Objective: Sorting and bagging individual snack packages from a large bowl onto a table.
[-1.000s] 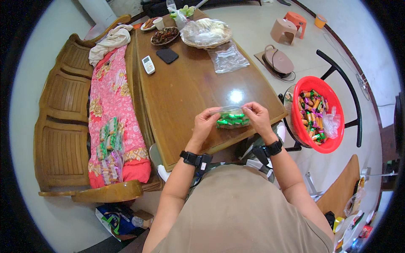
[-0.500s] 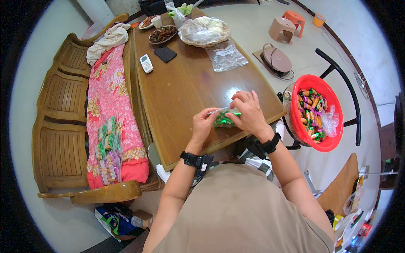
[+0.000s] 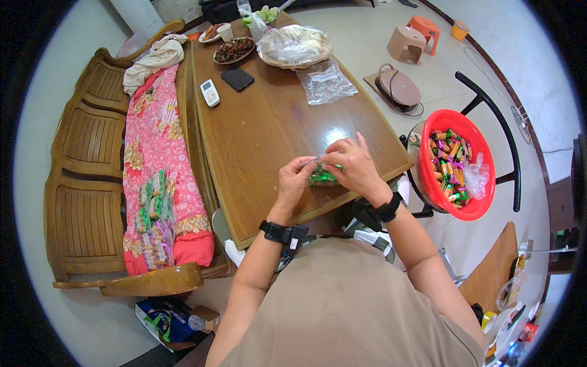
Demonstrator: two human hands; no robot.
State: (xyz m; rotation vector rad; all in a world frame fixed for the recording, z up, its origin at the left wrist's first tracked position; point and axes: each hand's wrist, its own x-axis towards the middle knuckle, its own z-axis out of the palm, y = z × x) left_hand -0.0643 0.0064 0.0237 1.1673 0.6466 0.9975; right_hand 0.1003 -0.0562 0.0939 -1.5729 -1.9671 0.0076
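Near the front edge of the wooden table (image 3: 263,140), a clear plastic bag (image 3: 323,176) with green-wrapped sweets inside is held between both hands. My left hand (image 3: 295,182) pinches the bag's top edge at its left end. Beside it, my right hand (image 3: 354,165) is closed on the same top edge, thumb and forefinger together and the other fingers raised. To my right, a red plastic basin (image 3: 426,147) holds many orange, green and purple wrapped sweets (image 3: 449,162) and a crumpled clear bag (image 3: 476,177).
Filled bags (image 3: 156,208) of green and purple sweets lie on the pink cover of the wooden bench (image 3: 92,196) at left. Farther up the table are clear empty bags (image 3: 327,82), a covered basket (image 3: 296,64), a phone (image 3: 237,79), a remote (image 3: 210,93) and a plate of food (image 3: 233,50).
My right hand has shifted left along the bag's top edge, closer to my left hand. The left hand keeps its pinch.
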